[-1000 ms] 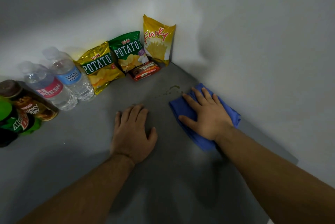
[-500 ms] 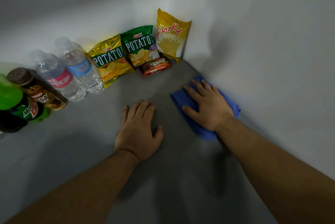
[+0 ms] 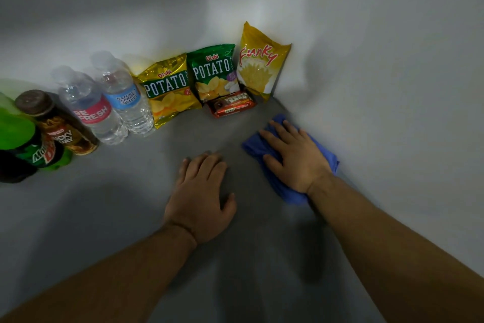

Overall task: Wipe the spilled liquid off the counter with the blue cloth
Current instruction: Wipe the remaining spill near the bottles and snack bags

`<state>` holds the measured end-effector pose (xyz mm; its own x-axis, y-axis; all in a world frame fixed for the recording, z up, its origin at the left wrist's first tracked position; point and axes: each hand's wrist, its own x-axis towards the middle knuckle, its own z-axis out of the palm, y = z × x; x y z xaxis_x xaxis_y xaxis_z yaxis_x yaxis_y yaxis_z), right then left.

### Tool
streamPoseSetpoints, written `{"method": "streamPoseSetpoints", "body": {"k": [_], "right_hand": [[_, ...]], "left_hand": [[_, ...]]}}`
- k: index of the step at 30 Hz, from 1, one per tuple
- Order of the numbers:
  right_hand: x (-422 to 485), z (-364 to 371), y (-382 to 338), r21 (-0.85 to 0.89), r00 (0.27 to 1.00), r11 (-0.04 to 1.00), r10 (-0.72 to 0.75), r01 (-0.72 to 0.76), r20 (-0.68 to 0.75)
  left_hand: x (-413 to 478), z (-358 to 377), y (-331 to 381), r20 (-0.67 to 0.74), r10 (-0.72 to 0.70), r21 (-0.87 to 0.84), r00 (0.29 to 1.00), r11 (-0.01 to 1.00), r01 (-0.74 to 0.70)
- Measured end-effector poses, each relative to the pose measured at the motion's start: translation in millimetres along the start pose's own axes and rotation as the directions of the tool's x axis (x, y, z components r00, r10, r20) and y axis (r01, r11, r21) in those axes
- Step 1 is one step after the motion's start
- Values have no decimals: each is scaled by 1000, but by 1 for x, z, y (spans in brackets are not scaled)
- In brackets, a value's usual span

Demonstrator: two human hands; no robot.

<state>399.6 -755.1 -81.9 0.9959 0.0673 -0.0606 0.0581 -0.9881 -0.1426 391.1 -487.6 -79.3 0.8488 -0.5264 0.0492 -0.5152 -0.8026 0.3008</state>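
A blue cloth (image 3: 255, 145) lies on the grey counter (image 3: 131, 205) beside the right wall. My right hand (image 3: 293, 156) presses flat on top of it, fingers spread toward the corner, and covers most of it. No spilled liquid shows on the counter around the cloth; whatever lies under the cloth is hidden. My left hand (image 3: 201, 199) rests palm down on the bare counter to the left of the cloth, holding nothing.
Along the back wall stand snack bags (image 3: 212, 71), a yellow Funky bag (image 3: 259, 61), a chocolate bar (image 3: 231, 104), two water bottles (image 3: 115, 95), a coffee bottle (image 3: 55, 123) and a green soda bottle (image 3: 28, 144). A white wall (image 3: 392, 87) borders the counter on the right.
My right hand has pushed the blue cloth forward over the spot where the yellowish spill showed one second ago. My left hand has stayed flat on the counter.
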Motion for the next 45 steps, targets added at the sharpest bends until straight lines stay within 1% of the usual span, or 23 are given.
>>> {"method": "streamPoseSetpoints", "body": {"k": [2, 4, 6, 8, 10, 11, 12, 16, 18, 20, 22, 23, 25, 27, 28, 31, 34, 36, 38, 40, 42, 43, 45], "right_hand": [[25, 3, -14, -11, 996, 996, 93, -93, 8], [38, 7, -33, -5, 993, 993, 118, -118, 5], [34, 10, -51, 10, 998, 998, 69, -69, 7], [14, 11, -58, 25, 999, 999, -32, 32, 22], [-6, 10, -51, 47, 995, 994, -100, 99, 25], [-12, 8, -44, 65, 994, 993, -104, 103, 11], [-13, 7, -39, 75, 997, 994, -79, 79, -5], [14, 9, -51, 13, 985, 985, 172, -172, -6], [30, 10, -71, -3, 971, 971, 239, -239, 15], [33, 14, -93, 0, 974, 974, 225, -225, 16], [20, 18, -114, 24, 993, 993, 119, -120, 20], [7, 20, -122, 47, 999, 998, 34, -34, 15], [-19, 22, -128, 97, 992, 987, -126, 124, 8], [-27, 18, -122, 153, 983, 971, -182, 182, -9], [-26, 17, -120, 157, 987, 974, -159, 160, -21], [-3, 15, -129, 83, 999, 996, 23, -20, -28], [25, 18, -160, 40, 989, 989, 146, -146, -7], [37, 22, -184, 39, 989, 988, 149, -149, 0], [42, 26, -210, 36, 993, 992, 117, -117, 7], [42, 31, -235, 38, 996, 995, 86, -87, 12], [40, 36, -261, 47, 999, 998, 51, -51, 15], [39, 37, -274, 51, 1000, 998, 26, -27, 15], [35, 42, -303, 59, 1000, 998, -30, 30, 6]], "left_hand": [[1, 0, 0, 6, 0, -3, 1000, 1000, 0], [1, 0, 0, 17, -6, 0, 1000, 1000, 6], [0, 0, 0, 13, -14, -9, 1000, 1000, 14], [-1, -2, 1, -9, -14, -31, 1000, 999, 14], [-1, -2, 1, -39, -14, -63, 999, 998, 11], [-1, -1, 1, -52, -14, -81, 999, 997, 9], [-1, 0, 0, -67, -13, -96, 998, 995, 6], [-5, 0, -2, -103, -25, -154, 994, 988, 9], [-10, -5, -3, -142, -49, -263, 989, 965, 10], [-16, -15, -7, -197, -104, -451, 975, 893, 4], [-26, -28, -20, -213, -185, -592, 959, 805, 23], [-35, -34, -31, -229, -203, -609, 952, 793, 22], [-61, -48, -60, -257, -196, -562, 946, 827, 19], [-94, -62, -100, -231, -230, -492, 945, 866, 91], [-111, -68, -121, -216, -249, -440, 944, 888, 134], [-156, -84, -177, -183, -278, -284, 943, 933, 220], [-184, -91, -209, -207, -307, -255, 929, 934, 251], [-193, -94, -220, -237, -358, -319, 903, 907, 276], [-199, -96, -232, -268, -443, -432, 856, 849, 304], [-205, -99, -242, -277, -541, -576, 794, 755, 314], [-210, -103, -253, -264, -623, -708, 736, 644, 291], [-212, -104, -258, -248, -651, -756, 717, 594, 277], [-217, -108, -269, -211, -673, -813, 709, 524, 254]]}}
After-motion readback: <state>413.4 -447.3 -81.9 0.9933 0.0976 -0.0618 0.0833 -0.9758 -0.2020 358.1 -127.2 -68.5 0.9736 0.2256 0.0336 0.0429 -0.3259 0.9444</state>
